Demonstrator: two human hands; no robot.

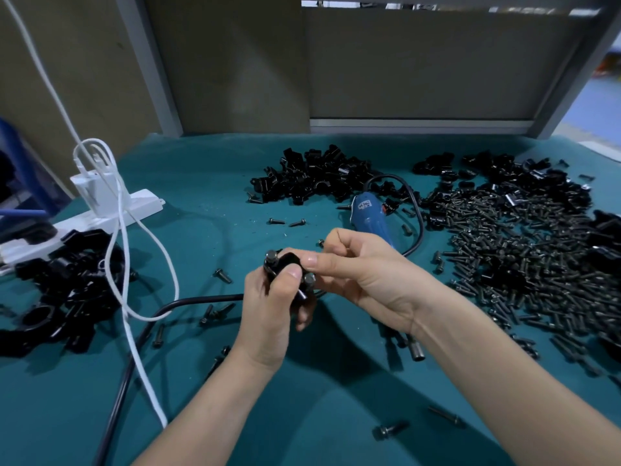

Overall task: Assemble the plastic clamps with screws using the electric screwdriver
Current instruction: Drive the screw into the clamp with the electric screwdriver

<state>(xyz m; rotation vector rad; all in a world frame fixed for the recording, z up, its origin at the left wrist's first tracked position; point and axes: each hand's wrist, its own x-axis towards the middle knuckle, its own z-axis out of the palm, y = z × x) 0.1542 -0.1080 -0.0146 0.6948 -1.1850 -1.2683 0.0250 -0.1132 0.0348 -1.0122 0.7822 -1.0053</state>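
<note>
Forearms reach in over the green table (pixel 208 183); both hands meet, left hand (pixel 268 314) gripping a black clamp (pixel 285 264), right hand (pixel 363 270) pinching its edge beside a screw (pixel 309 279).

Single head view — looks forward and down, close over the teal table (pixel 208 183)

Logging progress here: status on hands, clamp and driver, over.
One black clamp gripped by left hand and right hand, two screws in it. Beyond them, electric screwdriver lies untouched. Nothing in the way.
</note>
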